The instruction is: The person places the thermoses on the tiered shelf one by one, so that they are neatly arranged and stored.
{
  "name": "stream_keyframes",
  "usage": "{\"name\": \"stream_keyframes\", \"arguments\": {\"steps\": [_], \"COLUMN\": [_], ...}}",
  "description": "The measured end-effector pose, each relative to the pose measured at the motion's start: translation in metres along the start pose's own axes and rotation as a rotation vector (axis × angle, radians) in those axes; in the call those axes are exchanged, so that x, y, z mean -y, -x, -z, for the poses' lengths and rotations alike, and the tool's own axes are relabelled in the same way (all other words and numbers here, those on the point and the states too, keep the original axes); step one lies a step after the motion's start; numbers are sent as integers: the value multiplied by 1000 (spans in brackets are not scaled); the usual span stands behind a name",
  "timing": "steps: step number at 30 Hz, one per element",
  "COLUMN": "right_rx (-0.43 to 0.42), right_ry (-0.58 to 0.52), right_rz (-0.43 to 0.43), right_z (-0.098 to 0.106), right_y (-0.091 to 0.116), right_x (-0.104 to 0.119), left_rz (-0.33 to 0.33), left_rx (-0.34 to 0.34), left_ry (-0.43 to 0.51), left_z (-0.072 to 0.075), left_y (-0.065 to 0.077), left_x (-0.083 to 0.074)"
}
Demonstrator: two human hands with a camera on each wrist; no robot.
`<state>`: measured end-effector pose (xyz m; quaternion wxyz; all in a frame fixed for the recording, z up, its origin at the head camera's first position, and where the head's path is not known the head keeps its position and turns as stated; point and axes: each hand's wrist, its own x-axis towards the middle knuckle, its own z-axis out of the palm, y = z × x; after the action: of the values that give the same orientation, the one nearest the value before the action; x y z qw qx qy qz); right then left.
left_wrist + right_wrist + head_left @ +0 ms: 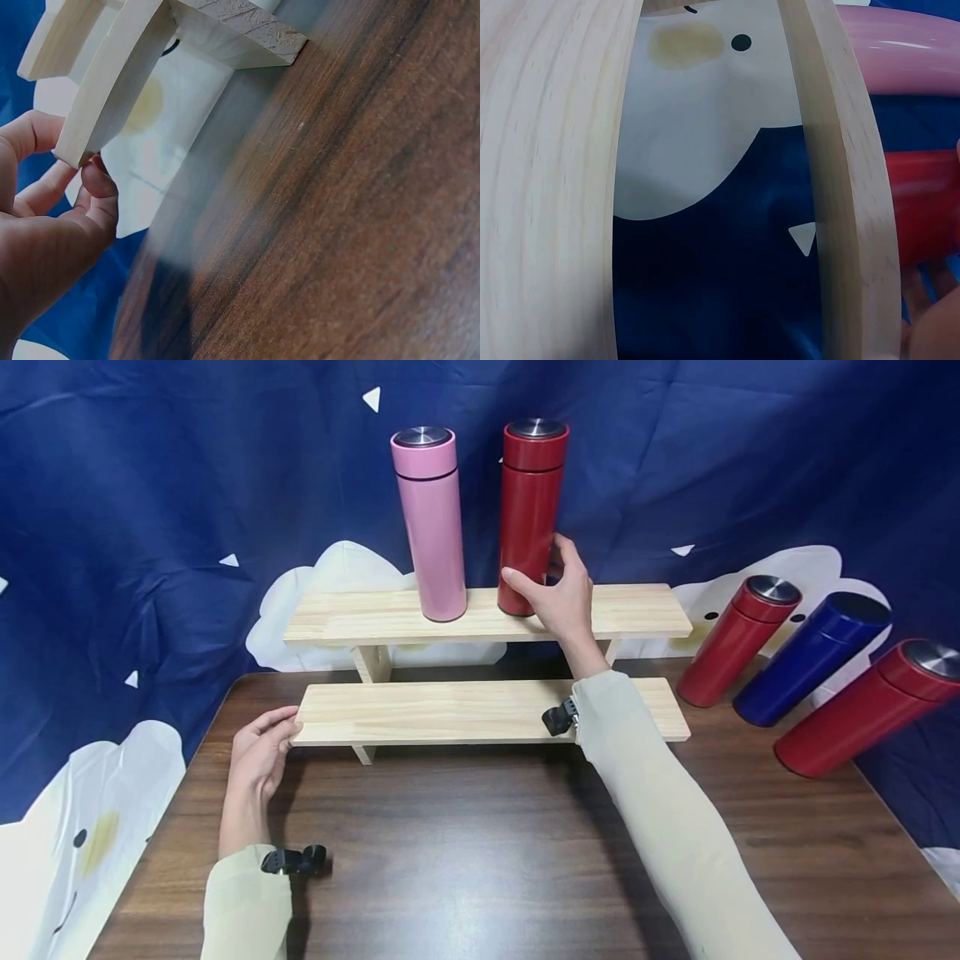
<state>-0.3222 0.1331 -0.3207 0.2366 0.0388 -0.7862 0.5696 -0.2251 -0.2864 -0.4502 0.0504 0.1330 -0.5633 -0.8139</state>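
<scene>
A two-tier wooden stand has a lower shelf (450,714) and an upper shelf (345,617). On the upper shelf a pink thermos flask (433,539) stands upright, with a red thermos flask (528,510) to its right. My right hand (558,593) grips the red flask near its base, thumb in front and fingers at its right side. At the left end of the lower shelf, my left hand (258,752) pinches the board's corner; the left wrist view shows the left hand's fingers (97,187) around that end.
On the table (465,860), right of the stand, are another red flask (738,643), a blue flask (810,660) and a further red flask (862,714). A blue curtain (187,485) with white cloud shapes hangs behind. Wooden supports (371,664) join the shelves.
</scene>
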Motion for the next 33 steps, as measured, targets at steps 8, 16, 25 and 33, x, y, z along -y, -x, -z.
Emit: {"name": "stream_keyframes", "arguments": {"steps": [8,16,25,33], "right_rx": [6,26,16,13], "right_ry": [-11,-17,-63,-123], "right_rz": [-8,-9,-5,35], "right_z": [1,2,7,20], "right_y": [1,1,2,6], "right_x": [0,0,-1,0], "left_rz": [3,1,3,4], "left_rx": [-7,1,7,-8], "left_ry": [-3,8,3,-14], "left_z": [-1,-1,-1,0], "left_y": [1,1,2,3], "left_x": [0,-1,0,-1]}}
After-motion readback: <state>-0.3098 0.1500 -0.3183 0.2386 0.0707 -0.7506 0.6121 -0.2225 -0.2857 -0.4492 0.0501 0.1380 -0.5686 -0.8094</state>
